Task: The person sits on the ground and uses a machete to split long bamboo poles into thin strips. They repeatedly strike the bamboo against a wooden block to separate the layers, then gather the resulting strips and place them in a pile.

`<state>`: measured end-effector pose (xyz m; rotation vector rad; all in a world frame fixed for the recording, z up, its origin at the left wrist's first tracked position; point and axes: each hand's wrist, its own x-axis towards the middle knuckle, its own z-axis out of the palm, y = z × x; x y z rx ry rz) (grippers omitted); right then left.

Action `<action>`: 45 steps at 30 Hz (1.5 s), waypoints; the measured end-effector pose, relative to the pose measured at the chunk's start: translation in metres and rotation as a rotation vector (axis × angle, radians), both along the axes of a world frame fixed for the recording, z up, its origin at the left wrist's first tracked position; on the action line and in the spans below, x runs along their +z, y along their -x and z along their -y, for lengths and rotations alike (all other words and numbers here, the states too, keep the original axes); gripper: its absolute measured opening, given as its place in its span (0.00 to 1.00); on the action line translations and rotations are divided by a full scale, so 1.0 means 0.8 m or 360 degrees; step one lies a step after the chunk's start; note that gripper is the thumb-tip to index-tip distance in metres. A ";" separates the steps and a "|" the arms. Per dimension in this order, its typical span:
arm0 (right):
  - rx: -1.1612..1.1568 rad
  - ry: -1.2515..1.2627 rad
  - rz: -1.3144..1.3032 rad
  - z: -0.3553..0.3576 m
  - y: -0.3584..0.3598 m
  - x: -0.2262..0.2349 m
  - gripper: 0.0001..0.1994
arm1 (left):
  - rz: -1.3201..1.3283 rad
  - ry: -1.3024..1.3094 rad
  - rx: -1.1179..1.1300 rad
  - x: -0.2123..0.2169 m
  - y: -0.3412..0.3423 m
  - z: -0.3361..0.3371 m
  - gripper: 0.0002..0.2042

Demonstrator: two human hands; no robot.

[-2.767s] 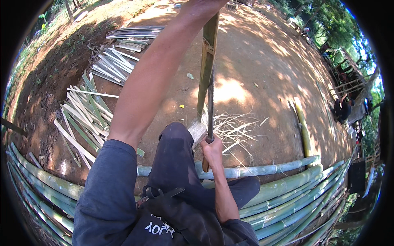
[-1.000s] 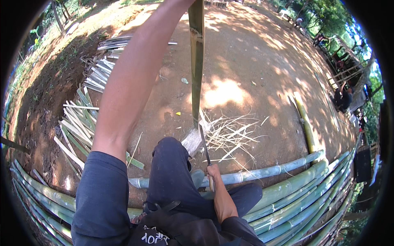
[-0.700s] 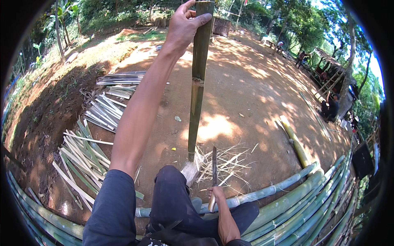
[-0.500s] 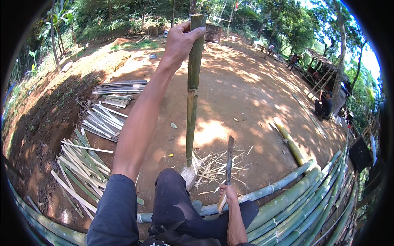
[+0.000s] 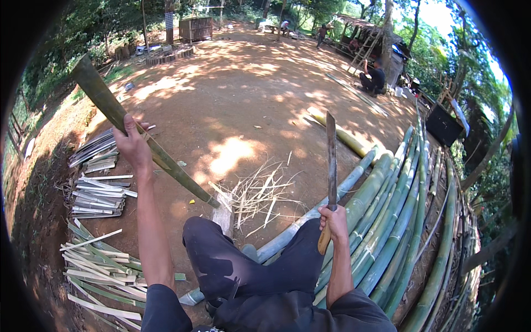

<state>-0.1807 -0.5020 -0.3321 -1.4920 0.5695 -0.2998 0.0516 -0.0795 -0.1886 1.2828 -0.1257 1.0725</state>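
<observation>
While the left hand gripped split bamboo, the right hand held a knife

As the two hands stood well apart, each was closed on its own piece. The split bamboo slanted from the upper left down toward the middle, its narrow end right by a pale block; whether the two touched could not be told. The fingers of the left hand wrapped it partway along. The right hand clasped the knife by its wooden handle, dark blade pointing up, over the person's bent leg.

Beside the block lay a loose heap of pale shavings. Cut strips were piled on the ground at the left, and green bamboo poles lay side by side at the right.

At the far edge of the yard stood a slatted, box-like enclosure, its contents hidden by its walls. Near a thatched shelter, another person in dark clothes crouched close to a leaning ladder.
</observation>
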 end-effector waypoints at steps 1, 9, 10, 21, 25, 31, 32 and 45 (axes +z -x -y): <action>-0.0031 0.0018 0.0005 0.002 0.008 0.005 0.05 | 0.0016 0.0010 0.0004 0.005 0.010 -0.001 0.17; -0.0035 0.0112 0.0022 -0.009 0.021 0.024 0.05 | 0.0317 -0.0190 -0.0032 0.071 0.062 -0.046 0.16; -0.0008 0.0125 0.0036 -0.013 0.019 0.028 0.05 | 0.0308 -0.0264 -0.0154 0.078 0.068 -0.050 0.16; 0.0454 -0.0014 0.0169 -0.069 -0.048 0.055 0.06 | -0.0695 -0.1050 -0.0886 0.029 0.080 0.001 0.23; 0.0520 -0.0134 0.0160 -0.080 -0.078 0.051 0.07 | -0.1168 -0.1329 -0.1035 -0.037 0.046 0.004 0.24; 0.0457 -0.0082 -0.0027 -0.065 -0.124 -0.022 0.08 | -0.1708 -0.1482 -0.1169 -0.178 0.003 0.015 0.25; 0.0450 -0.0097 -0.0066 -0.066 -0.129 -0.037 0.08 | -0.1758 -0.1488 -0.1179 -0.203 -0.001 0.014 0.25; 0.0524 -0.0299 -0.0675 -0.122 -0.149 -0.258 0.07 | -0.2266 -0.1572 -0.1184 -0.440 0.028 -0.028 0.23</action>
